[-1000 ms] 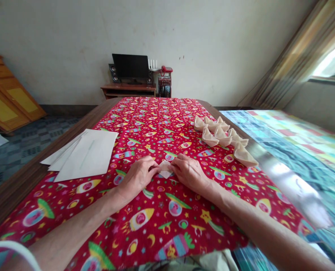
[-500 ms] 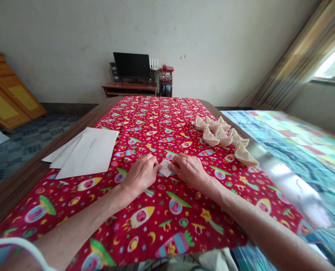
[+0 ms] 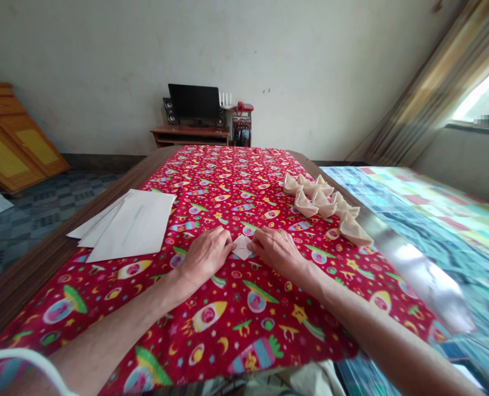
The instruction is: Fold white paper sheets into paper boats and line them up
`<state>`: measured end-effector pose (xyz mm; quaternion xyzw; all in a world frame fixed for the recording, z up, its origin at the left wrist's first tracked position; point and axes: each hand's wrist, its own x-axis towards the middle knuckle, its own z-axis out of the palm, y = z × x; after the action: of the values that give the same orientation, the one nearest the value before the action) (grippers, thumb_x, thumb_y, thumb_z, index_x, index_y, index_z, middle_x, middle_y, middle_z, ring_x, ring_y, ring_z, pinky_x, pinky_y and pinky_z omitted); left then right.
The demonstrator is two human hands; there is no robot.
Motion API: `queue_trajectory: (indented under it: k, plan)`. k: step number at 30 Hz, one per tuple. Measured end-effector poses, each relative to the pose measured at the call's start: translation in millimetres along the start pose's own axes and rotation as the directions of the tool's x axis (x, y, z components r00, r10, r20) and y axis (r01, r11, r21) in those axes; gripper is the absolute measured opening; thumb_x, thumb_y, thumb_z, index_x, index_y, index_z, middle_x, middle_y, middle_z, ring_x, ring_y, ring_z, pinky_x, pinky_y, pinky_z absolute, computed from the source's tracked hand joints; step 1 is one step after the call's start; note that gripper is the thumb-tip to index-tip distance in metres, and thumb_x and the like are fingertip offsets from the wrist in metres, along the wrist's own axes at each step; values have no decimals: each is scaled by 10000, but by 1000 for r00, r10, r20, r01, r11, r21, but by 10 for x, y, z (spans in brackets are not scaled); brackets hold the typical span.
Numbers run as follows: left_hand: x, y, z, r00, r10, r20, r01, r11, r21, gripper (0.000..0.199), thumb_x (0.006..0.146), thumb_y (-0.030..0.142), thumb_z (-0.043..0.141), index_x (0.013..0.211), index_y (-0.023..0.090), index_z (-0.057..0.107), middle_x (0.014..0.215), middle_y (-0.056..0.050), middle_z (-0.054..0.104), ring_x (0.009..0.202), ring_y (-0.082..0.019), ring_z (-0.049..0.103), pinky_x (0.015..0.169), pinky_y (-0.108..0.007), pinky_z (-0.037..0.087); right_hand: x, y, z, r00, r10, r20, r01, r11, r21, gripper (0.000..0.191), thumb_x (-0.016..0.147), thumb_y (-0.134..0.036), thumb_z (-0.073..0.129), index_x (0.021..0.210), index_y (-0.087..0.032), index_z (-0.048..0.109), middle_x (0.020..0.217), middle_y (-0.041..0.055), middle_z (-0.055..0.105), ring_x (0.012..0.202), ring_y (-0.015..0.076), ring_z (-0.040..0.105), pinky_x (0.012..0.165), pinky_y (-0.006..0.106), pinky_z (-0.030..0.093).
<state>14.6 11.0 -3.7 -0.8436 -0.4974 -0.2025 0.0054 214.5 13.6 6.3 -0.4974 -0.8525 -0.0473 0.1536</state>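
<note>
A small folded piece of white paper (image 3: 242, 247) lies on the red patterned cloth (image 3: 244, 302), between my two hands. The curled fingers of my left hand (image 3: 210, 250) pinch its left corner. On the opposite corner, my right hand (image 3: 275, 248) also has its fingers closed. Several folded cream paper shapes (image 3: 319, 202) stand grouped at the right side of the cloth. To the left, flat white sheets (image 3: 135, 225) lie fanned out, overlapping one another.
Dark wooden table edge (image 3: 33, 275) shows along the left. Beyond the far end are a monitor (image 3: 193, 102) and a red telephone (image 3: 243, 107). A bed with a blue patterned cover (image 3: 393, 220) adjoins on the right. A white cable (image 3: 29, 355) curves at lower left.
The view has tilted slightly upward, shifting the background down a little. Both hands stay at the small paper, which shows slightly more between the fingers.
</note>
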Motion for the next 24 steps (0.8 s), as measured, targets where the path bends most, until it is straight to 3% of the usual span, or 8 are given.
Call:
queue_trajectory:
  k: [8,14,17,20,22,24]
  plan:
    - [119,-104,-5,998,-2,-64,-9,985,-173,230,925,219,394,772,175,561,774,-30,579,743,-157,565,700,-268,422,-46,31,101,995,-41,-94,46,997,54,185,888,-314,531,769,-184,587,739,24,619,657,120,522,604,247,302]
    - [322,-189,53,997,46,68,-23,952,-305,132,835,281,563,785,183,636,769,-12,633,675,-140,582,595,-226,411,-78,36,87,991,-77,-105,89,990,112,196,906,-292,498,779,-172,586,747,30,615,677,124,528,632,238,329]
    - [335,-183,70,995,42,93,-3,924,-382,154,808,311,601,728,185,640,717,0,641,659,-137,587,571,-215,413,-85,45,83,987,-53,-154,88,968,236,242,934,-321,442,810,-173,588,733,27,612,663,119,533,635,229,353]
    - [308,-133,58,1000,14,26,-2,900,-436,138,801,292,610,726,181,644,737,-2,658,685,-138,599,617,-220,439,-57,51,92,981,46,-186,35,910,413,249,909,-377,488,970,-167,607,808,35,642,705,127,567,660,225,395]
    - [285,-77,34,1000,-1,-18,-7,893,-450,123,798,275,615,733,176,647,759,-8,667,700,-140,605,655,-229,453,-26,44,94,987,85,-134,-1,849,528,269,873,-399,540,990,-178,638,825,28,660,702,129,581,639,218,410]
    - [265,-18,2,1000,-2,-30,-12,882,-470,112,801,267,616,750,174,651,770,-10,676,715,-142,612,673,-231,458,4,31,85,993,100,-55,-44,777,629,249,859,-395,555,888,-183,682,755,5,667,643,118,573,583,203,402]
